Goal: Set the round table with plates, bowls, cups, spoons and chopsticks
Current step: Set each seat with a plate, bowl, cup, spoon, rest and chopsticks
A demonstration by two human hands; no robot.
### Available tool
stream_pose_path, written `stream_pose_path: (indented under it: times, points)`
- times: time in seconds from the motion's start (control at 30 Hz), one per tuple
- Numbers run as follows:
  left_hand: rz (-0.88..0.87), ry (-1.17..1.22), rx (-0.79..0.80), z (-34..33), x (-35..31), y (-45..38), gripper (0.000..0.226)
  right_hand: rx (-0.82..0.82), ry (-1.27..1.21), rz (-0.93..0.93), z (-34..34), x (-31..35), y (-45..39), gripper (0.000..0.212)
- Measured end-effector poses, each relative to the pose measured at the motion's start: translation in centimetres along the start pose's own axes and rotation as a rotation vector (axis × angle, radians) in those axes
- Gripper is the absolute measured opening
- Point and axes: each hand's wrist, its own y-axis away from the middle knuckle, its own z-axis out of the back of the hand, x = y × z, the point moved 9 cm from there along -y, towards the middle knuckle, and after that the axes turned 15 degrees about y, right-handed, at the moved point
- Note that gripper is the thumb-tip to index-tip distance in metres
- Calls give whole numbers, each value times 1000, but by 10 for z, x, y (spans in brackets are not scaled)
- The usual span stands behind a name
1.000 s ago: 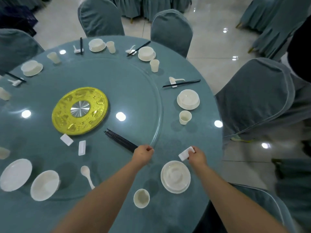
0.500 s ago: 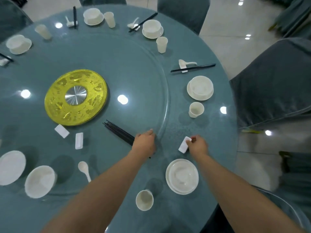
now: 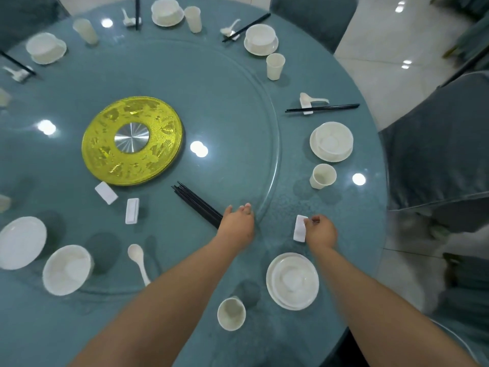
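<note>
Nearest to me, a cup (image 3: 231, 313) stands between my forearms, and a bowl on a plate (image 3: 292, 281) sits just under my right wrist. My right hand (image 3: 321, 232) pinches a white rest (image 3: 300, 229) at its edge, fingertips curled onto it, the rest lying on the table (image 3: 344, 207) just left of that hand. My left hand (image 3: 236, 225) lies over the near ends of the loose black chopsticks (image 3: 197, 203), fingers fairly straight and reaching to the glass turntable's rim (image 3: 275, 165); whether it grips any stick I cannot tell, since the hand hides them. Left of that hand a spoon (image 3: 138, 260) lies on the glass, with a second bowl (image 3: 67, 270) and a bare plate (image 3: 21, 242) further left. Beyond them lie two more white rests (image 3: 131, 211), side by side. Past my left hand sits the gold disc (image 3: 132, 140). Beyond my right hand stand another cup (image 3: 322, 176) and a plated bowl (image 3: 331, 141), then a laid pair of chopsticks (image 3: 322, 108) with its spoon. More settings ring the far side.
</note>
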Motion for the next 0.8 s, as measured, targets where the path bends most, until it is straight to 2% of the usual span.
stream_pose_path:
  times: [0.17, 0.27, 0.37, 0.57, 0.8]
  points:
    - [-43, 74, -52, 8, -4, 6, 62, -63, 4, 91, 4, 20, 25, 25]
    - [-79, 215, -183, 20, 3, 26, 61, -32, 30, 220, -5, 50, 45, 22]
    - [-18, 346, -297, 23, 33, 59, 52, 1, 53, 366, -18, 93, 70, 19]
    - [252, 454, -263, -8, 111, 117, 46, 79, 207, 594, -52, 157, 107, 16]
    - [259, 383, -173, -18, 117, 121, 48, 124, 526, 585, -82, 162, 111, 16]
